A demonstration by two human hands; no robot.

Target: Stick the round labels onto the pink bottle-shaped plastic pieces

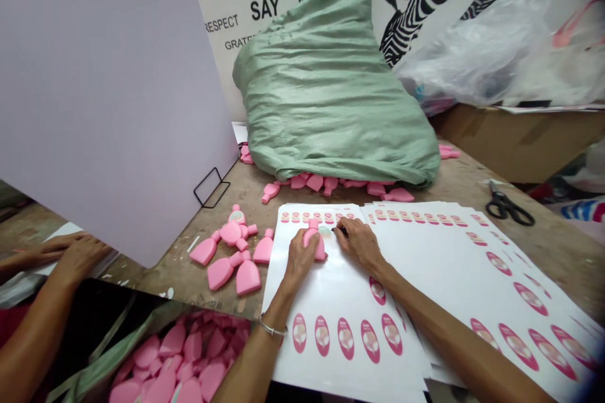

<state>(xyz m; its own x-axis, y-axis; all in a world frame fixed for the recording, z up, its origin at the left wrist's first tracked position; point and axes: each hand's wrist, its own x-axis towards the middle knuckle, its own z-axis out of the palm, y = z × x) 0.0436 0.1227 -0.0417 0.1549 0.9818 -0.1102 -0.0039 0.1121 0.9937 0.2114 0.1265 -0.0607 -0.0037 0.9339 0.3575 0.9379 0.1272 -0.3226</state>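
Observation:
My left hand (300,258) is closed around a small pink plastic bottle (314,240), which stands upright over a white sheet of stickers (321,289). Pinched in my right hand (360,242) is a small black tool (341,230) whose exact kind I cannot make out. Its thin tip points left toward a pale green oval label (325,232) beside the bottle. Pink oval stickers (345,338) run along the lower part of the sheet, with smaller ones in a row at its top. Several pink bottles (248,274) lie to the left, one with a label on it.
A second sticker sheet stack (425,258) lies right, with black scissors (510,206) beyond. A green sack (331,94) stands over more pink bottles. Below the table edge, an open bag holds many bottles (189,352). Left are a grey panel (104,94) and another person's hands (80,255).

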